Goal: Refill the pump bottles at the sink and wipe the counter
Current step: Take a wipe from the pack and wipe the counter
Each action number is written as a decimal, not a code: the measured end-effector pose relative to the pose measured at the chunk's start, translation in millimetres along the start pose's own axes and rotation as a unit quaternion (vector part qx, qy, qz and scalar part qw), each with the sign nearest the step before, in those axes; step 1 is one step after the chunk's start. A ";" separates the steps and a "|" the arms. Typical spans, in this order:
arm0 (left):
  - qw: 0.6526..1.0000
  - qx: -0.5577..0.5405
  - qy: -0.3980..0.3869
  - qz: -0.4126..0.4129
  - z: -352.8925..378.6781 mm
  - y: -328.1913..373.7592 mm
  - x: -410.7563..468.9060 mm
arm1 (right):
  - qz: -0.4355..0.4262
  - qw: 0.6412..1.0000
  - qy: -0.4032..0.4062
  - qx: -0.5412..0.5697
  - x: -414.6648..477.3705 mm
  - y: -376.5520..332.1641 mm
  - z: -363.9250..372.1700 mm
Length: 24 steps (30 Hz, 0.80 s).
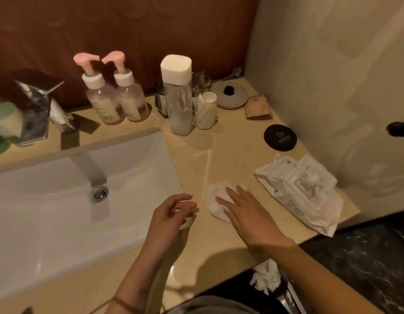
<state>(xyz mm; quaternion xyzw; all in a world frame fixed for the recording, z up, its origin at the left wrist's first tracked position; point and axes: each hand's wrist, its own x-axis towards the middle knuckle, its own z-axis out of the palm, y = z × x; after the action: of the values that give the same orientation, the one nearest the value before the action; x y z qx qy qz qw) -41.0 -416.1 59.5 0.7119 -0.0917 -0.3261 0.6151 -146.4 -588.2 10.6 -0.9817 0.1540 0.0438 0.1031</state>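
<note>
Two pink-topped pump bottles (106, 94) (132, 91) stand side by side behind the white sink (60, 200). A tall clear refill bottle (178, 96) with a white cap stands right of them, with a little pale liquid at its bottom. My right hand (246, 211) lies flat with straight fingers on a crumpled white wipe (215, 200) on the beige counter (219, 155). My left hand (171, 214) hovers at the sink's right rim, fingers loosely curled; a small white thing shows under it, and whether it is held is unclear.
An open pack of wet wipes (300, 189) lies right of my hand. A black round coaster (280, 137), a small box (259, 107), a white lid (229, 95), a glass cup (201, 83) and a wrapped white cup (206, 112) stand further back. The faucet (38, 105) is at left. Used tissues (266, 275) lie in a bin below.
</note>
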 end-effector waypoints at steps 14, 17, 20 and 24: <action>1.000 0.008 0.023 -0.017 -24.2 -8.7 -14.9 | -0.006 0.981 0.161 0.104 19.4 -10.6 18.3; 1.000 0.002 0.018 -0.014 -23.7 -8.0 -14.9 | -0.037 0.979 0.164 0.115 2.6 -11.8 22.9; 0.999 -0.028 0.015 -0.019 -20.5 -5.5 -15.8 | -0.072 0.978 0.162 0.112 -13.1 -9.9 22.8; 0.999 -0.034 0.009 -0.021 -19.2 -5.6 -16.2 | -0.103 0.980 0.135 0.108 -23.0 -0.3 17.7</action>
<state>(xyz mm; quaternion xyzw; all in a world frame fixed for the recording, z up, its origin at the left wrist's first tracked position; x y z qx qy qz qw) -43.9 -390.6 60.6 0.6955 -0.0603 -0.3354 0.6326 -169.1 -577.4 -4.0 -0.9722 0.0688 -0.1171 0.1906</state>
